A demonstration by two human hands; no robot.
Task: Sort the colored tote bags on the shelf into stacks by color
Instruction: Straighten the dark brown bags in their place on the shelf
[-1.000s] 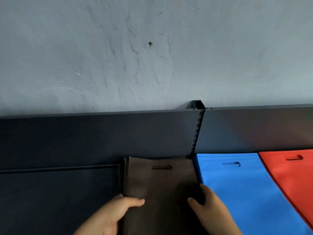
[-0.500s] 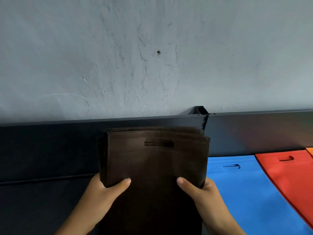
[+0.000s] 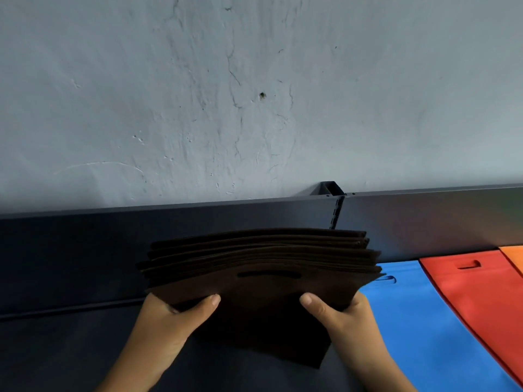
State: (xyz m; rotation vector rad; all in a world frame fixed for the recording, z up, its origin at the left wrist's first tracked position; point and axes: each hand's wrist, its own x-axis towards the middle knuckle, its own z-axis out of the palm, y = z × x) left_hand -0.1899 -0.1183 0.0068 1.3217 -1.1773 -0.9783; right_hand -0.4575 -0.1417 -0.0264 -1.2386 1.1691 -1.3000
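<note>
A thick stack of brown tote bags [image 3: 260,267] is lifted off the dark shelf [image 3: 70,349] and tilted so its top edges fan toward the back panel. My left hand [image 3: 172,321] grips its left side and my right hand [image 3: 336,312] its right side, thumbs on top. To the right, a blue tote bag stack [image 3: 418,329] lies flat on the shelf. A red stack [image 3: 475,292] lies beside it, and the corner of an orange bag [image 3: 515,256] shows at the frame's right edge.
A dark metal back panel [image 3: 113,230] runs behind the shelf, with a slotted upright post [image 3: 335,213] at its middle. A cracked pale wall [image 3: 254,94] rises above it. Bare dark shelf surface lies to the left of the brown stack.
The brown stack lay flat on the shelf a second ago. Both hands took hold of its sides and raised it, and its top edges now tip further away from me.
</note>
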